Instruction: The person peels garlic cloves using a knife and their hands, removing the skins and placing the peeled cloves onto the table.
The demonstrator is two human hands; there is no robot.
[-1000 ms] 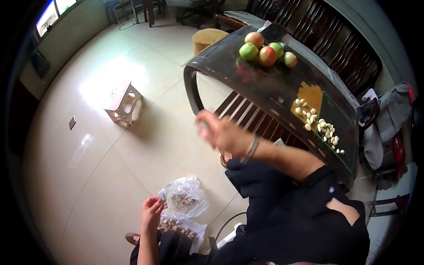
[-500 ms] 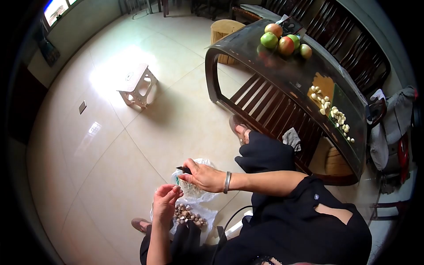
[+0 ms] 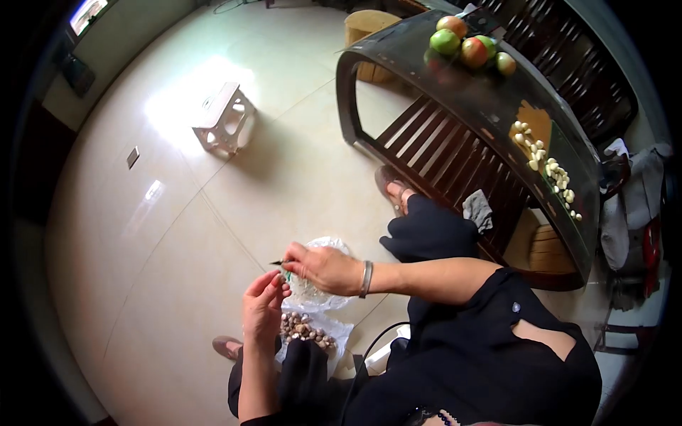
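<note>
My right hand (image 3: 327, 268) is closed around a small knife (image 3: 275, 263), its dark pointed blade sticking out to the left. Just below the blade, my left hand (image 3: 261, 309) pinches a small garlic clove (image 3: 282, 279), mostly hidden by the fingertips. Under my hands, a plastic bag (image 3: 334, 245) on the floor holds pale, papery peelings (image 3: 307, 292). Nearer to me, brownish unpeeled garlic (image 3: 305, 330) lies heaped on another white plastic bag (image 3: 342, 332).
On the dark table (image 3: 398, 46) at the right lie several peeled white cloves (image 3: 534, 153) and several red-green fruits (image 3: 474, 52). A grey cloth (image 3: 478, 210) hangs by its slatted lower shelf (image 3: 440, 135). A small plastic stool (image 3: 224, 119) stands on the tiled floor.
The view has shifted slightly, so the table and stool sit differently in it. Both hands appear higher, and the left fingertips have come up close to the knife blade.
</note>
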